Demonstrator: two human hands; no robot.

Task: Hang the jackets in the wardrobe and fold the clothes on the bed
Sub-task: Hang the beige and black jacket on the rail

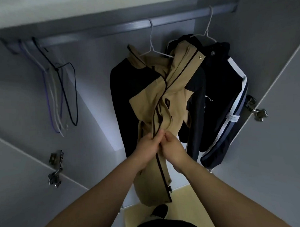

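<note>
Hands, left hand (146, 147) and right hand (174, 147), pinch tan jacket (172, 88) front.

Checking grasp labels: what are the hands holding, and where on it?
Both the left hand and right hand pinch the tan jacket at its dark-trimmed front edge, about mid-length, while it hangs.

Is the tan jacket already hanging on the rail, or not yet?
Hanging: the tan jacket is on a white hanger hooked over the rail. Both hands grip its front edges.
</note>
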